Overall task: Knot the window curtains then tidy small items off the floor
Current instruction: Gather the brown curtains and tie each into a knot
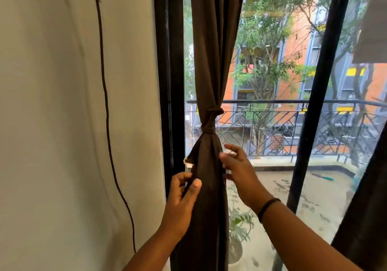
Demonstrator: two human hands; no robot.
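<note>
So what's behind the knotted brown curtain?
Behind the curtain is window glass, with a balcony railing and a potted plant showing beside it. Whatever sits directly behind the cloth is covered.

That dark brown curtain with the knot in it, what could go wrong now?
1. The knot in the dark brown fabric curtain looks small and might slip loose if the left hand, pinching the cloth's edge below it, tugs down.
2. The right hand hangs open beside the cloth, so nothing steadies that side.

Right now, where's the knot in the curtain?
In the head view, the knot sits centre frame on the dark curtain, just above both hands, right of the black window frame.
</note>
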